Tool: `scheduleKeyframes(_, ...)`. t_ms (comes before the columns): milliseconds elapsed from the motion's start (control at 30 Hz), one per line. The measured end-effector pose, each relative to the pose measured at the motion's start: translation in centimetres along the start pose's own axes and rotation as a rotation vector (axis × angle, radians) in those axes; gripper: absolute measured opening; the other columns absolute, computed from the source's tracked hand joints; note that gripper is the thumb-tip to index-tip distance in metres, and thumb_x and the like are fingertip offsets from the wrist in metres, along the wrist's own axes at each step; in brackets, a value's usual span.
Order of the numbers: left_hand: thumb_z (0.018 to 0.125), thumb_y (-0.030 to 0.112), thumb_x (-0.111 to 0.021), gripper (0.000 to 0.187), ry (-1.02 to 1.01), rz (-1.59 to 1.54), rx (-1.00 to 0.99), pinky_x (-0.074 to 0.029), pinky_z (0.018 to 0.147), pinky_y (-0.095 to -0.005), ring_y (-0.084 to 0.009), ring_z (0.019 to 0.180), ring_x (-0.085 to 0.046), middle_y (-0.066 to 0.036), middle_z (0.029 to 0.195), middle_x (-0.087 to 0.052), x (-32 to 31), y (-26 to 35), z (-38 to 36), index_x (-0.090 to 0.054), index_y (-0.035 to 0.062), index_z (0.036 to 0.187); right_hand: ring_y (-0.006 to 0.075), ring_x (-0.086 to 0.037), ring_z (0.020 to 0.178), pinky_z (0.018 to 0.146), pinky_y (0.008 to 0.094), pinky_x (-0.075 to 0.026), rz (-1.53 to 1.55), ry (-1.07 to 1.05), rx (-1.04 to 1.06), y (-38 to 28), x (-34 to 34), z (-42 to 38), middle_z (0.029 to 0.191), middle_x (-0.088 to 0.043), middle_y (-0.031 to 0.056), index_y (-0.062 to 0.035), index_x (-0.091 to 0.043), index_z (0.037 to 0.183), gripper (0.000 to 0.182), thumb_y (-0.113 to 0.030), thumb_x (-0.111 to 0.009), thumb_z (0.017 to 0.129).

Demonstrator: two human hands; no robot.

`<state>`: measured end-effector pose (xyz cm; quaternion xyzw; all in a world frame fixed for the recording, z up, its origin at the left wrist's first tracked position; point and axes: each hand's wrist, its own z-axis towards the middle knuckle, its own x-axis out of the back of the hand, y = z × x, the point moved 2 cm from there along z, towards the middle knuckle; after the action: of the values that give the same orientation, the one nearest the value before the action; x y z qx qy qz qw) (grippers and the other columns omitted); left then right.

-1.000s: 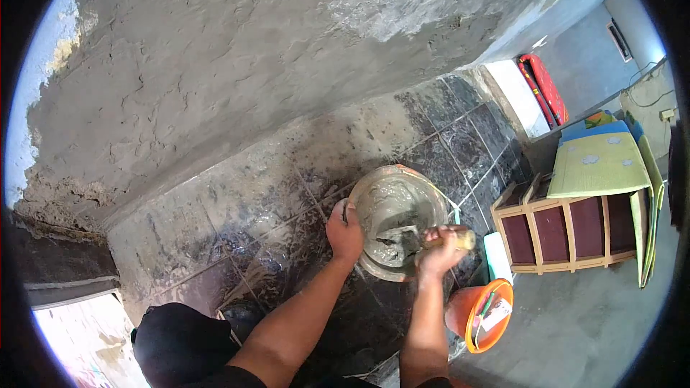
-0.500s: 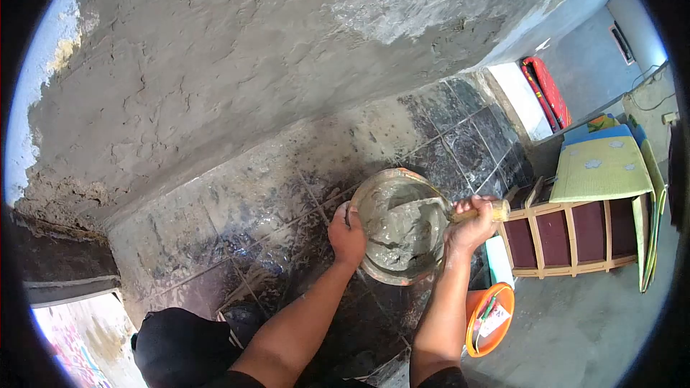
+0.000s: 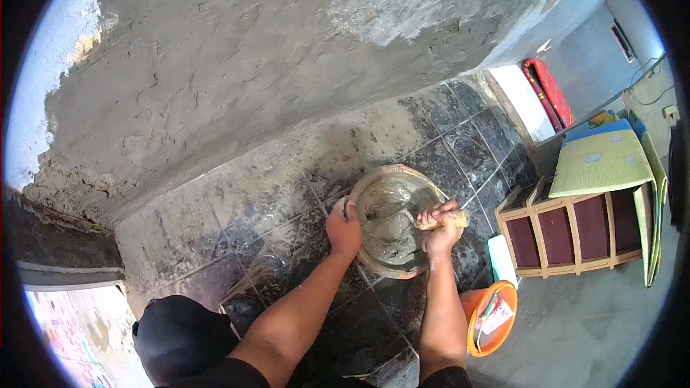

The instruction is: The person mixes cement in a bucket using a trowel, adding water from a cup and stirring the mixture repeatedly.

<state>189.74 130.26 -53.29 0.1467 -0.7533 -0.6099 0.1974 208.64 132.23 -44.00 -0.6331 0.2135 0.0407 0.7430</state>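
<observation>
A round basin [image 3: 407, 273] of wet grey mortar [image 3: 392, 226] stands on the dark tiled floor. My left hand [image 3: 344, 228] is closed on the basin's left rim. My right hand [image 3: 441, 227] is wrapped round the wooden handle [image 3: 458, 219] of a tool over the right part of the basin. The tool's blade is down in the mortar and mostly hidden.
Ahead rises a wall [image 3: 237, 50] with rough grey plaster. An orange bucket [image 3: 493, 345] stands at the lower right, near a wooden rack [image 3: 568, 237] with yellow mats [image 3: 607, 162] on it. A red folded item [image 3: 550, 93] lies farther back.
My right hand and the tool have moved left, farther over the basin, and the mortar's surface has changed shape. My left hand stays at the rim.
</observation>
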Motion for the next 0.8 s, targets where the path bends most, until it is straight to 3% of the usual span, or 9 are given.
scheduleKeyframes(300,0.100,0.027,-0.054,0.040,-0.008,0.000,-0.048,-0.049,0.091,-0.0458,-0.0430,0.105,-0.065,-0.027,0.111,-0.068,-0.1,-0.6,0.1,-0.062,-0.0044,0.123,0.0199,-0.050,0.054,0.061,0.0395,-0.049,-0.014,-0.106,-0.033,-2.8,1.6,-1.2,0.066,-0.049,0.0083,-0.0059,-0.046,0.081,0.009,-0.002,-0.051,0.075)
scheduleKeyframes(600,0.102,0.027,-0.051,0.042,0.015,0.102,0.035,-0.048,0.093,-0.0468,-0.0407,0.111,-0.063,-0.028,0.118,-0.065,0.1,0.3,-0.2,-0.061,-0.0057,0.125,0.0196,-0.049,0.054,0.060,0.0395,-0.050,-0.019,-0.054,-0.013,-4.7,3.2,-1.0,0.065,-0.049,0.0079,-0.0061,-0.045,0.083,0.010,-0.002,-0.050,0.075)
scheduleKeyframes(800,0.099,0.025,-0.055,0.036,0.034,0.069,0.006,-0.048,0.092,-0.0479,-0.0430,0.107,-0.063,-0.025,0.110,-0.068,-0.2,-0.2,0.0,-0.064,-0.0012,0.122,0.0190,-0.049,0.053,0.059,0.0388,-0.049,-0.073,-0.006,0.011,-7.0,2.1,0.3,0.063,-0.047,0.0072,-0.0069,-0.044,0.080,0.010,-0.004,-0.053,0.075)
